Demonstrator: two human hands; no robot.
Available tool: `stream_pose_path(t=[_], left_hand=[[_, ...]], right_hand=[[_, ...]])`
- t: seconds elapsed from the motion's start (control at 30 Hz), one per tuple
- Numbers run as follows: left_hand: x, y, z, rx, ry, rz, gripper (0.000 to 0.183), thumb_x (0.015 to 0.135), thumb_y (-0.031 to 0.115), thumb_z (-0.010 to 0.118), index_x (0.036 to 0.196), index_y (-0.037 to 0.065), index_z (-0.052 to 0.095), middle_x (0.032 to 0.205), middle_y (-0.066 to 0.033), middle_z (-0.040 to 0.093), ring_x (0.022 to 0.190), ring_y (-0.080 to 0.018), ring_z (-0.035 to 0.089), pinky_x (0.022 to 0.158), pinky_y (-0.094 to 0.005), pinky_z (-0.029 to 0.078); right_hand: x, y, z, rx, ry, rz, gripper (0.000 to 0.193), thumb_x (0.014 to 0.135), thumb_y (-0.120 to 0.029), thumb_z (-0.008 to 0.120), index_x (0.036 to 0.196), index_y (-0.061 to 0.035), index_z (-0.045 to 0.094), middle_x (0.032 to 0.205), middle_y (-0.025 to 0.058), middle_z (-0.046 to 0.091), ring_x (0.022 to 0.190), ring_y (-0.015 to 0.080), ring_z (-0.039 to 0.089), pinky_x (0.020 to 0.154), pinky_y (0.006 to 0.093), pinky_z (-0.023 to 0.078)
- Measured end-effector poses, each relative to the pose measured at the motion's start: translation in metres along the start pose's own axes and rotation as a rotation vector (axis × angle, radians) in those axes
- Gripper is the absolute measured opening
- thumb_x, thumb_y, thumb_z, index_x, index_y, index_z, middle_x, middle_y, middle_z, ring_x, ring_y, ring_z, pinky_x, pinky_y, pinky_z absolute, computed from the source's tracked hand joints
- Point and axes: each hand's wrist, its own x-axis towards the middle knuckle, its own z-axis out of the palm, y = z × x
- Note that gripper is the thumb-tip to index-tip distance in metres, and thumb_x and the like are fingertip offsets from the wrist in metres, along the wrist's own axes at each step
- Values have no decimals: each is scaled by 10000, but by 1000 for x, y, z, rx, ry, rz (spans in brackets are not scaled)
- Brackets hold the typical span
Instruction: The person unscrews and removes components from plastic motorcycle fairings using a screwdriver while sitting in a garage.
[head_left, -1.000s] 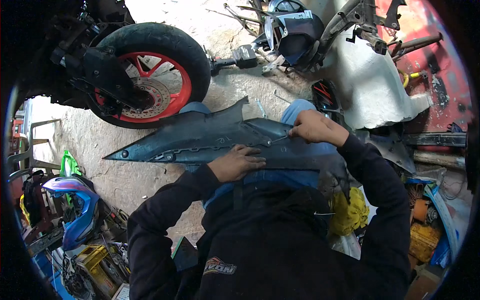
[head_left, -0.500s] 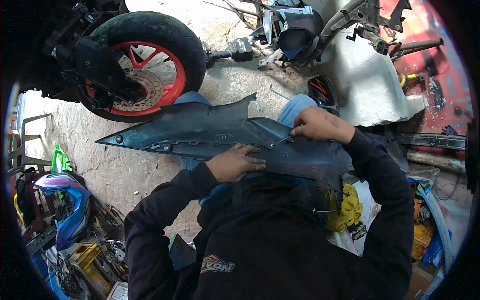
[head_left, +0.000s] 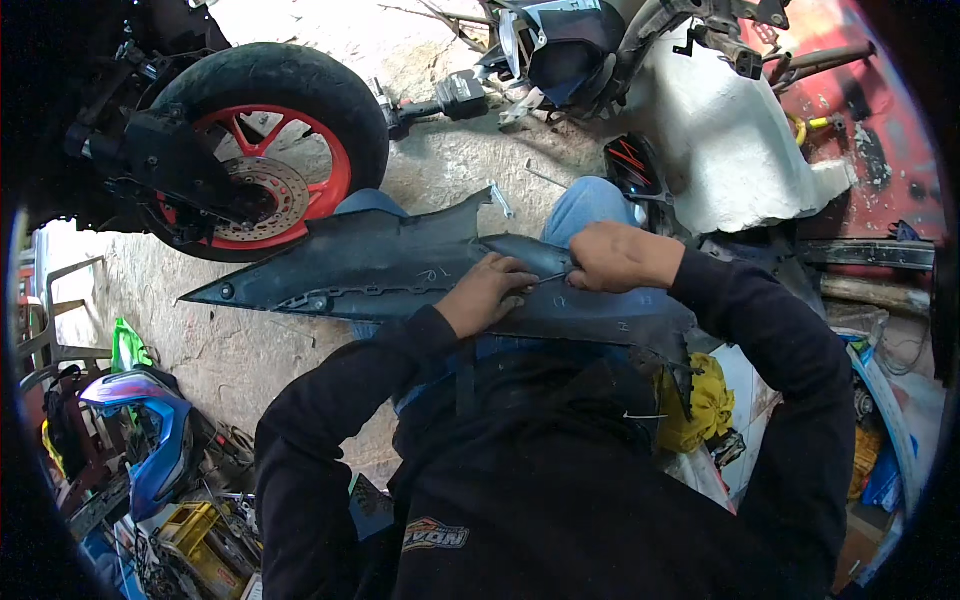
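Both hands meet at the middle of the frame on a long dark motorcycle panel (head_left: 400, 270). The right hand (head_left: 622, 256) is closed in a fist on the panel's upper edge, and a thin metal tool (head_left: 553, 278) shows at its left side; whether the fist grips the tool or only the panel, I cannot tell. The left hand (head_left: 488, 292) lies just beside it with bent fingers pressing on the panel surface, touching the tool tip.

The panel rests across the person's knees, its pointed end reaching to the left of the frame. Above it, in the upper left, stands a black wheel with red rim (head_left: 268, 150). A blue helmet (head_left: 150, 440) lies in the lower left, and a yellow cloth (head_left: 705, 405) lies right of centre.
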Motion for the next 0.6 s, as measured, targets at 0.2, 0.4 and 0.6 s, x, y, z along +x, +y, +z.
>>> stream_pose_path(t=[0.2, 0.4, 0.6], left_hand=[[8, -8, 3, 16, 9, 37, 330, 839, 120, 676, 1165, 66, 670, 1186, -115, 613, 1105, -309, 534, 1010, -419, 421], [10, 2, -6, -41, 38, -22, 232, 831, 127, 691, 1052, 59, 704, 1069, -118, 651, 1047, -311, 563, 972, -406, 433], [14, 11, -1, -40, 146, 15, 204, 834, 161, 681, 1003, 50, 705, 1065, -111, 667, 1055, -306, 575, 942, -416, 445]], right_hand=[[1, -2, 8, -484, 77, -317, 221, 815, -232, 630, 826, -15, 675, 755, 129, 667, 728, 333, 664, 679, 426, 530], [-2, 0, 2, -471, 279, -419, 110, 786, -181, 617, 793, -77, 651, 720, 64, 631, 742, 264, 649, 657, 402, 515], [-7, -9, -10, -562, 373, -662, 102, 819, -191, 610, 875, -110, 639, 936, 56, 589, 938, 225, 581, 803, 353, 491]])
